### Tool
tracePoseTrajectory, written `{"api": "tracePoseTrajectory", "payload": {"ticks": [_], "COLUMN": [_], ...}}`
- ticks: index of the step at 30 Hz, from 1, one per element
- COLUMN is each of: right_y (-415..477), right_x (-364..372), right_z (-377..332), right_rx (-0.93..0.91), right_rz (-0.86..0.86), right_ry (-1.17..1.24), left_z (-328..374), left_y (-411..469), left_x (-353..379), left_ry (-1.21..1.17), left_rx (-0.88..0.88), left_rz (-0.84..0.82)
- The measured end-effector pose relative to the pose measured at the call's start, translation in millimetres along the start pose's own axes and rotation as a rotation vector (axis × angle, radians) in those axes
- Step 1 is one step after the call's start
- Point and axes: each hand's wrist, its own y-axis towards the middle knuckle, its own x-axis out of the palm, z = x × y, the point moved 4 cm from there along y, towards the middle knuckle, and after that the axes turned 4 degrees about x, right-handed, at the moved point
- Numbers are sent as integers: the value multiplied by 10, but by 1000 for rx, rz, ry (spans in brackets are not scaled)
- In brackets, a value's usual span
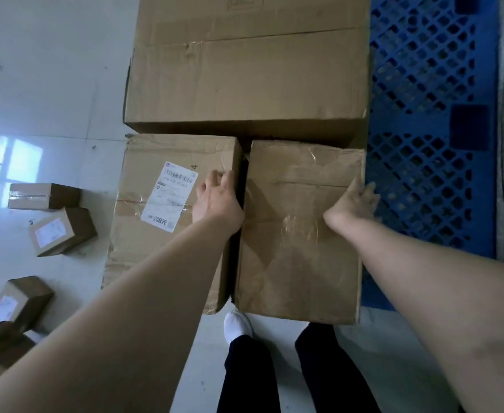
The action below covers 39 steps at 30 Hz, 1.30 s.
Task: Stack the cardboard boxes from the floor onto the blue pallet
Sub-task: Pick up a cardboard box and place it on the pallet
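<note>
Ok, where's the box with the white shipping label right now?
In the head view, the labelled box sits left of centre, beside the taped box, in front of the big box; the left hand rests at its right edge.

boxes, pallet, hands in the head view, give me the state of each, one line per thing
large box: taped shut, lying flat.
labelled box: shut, worn, edge torn.
plain box: taped shut, creased, gripped on both sides.
left hand: on the plain box's left edge, in the gap.
right hand: on its right edge.
small boxes: sealed, on the floor.
blue pallet: partly covered.
</note>
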Motion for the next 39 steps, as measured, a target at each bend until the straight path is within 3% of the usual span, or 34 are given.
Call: {"api": "tracePoseTrajectory", "payload": {"ticks": [7, 18, 29, 39], "right_y": [-845, -2584, -4036, -4540], "right_x": [-8, 264, 661, 663], "right_z": [-424, -685, -1049, -615], "right_rx": [-391, -614, -974, -1079], "right_rz": [-2, -95, -251, -345], "right_ry": [207, 108, -144, -343], "left_z": [-347, -1190, -2396, -2390], "left_y": [-386, -1687, -3060, -4118], "left_x": [-316, -857, -898, -684], "left_ry": [-138, -482, -704, -658], "left_rx": [77, 61, -338, -461], "left_rz": [-53, -30, 102, 125]}}
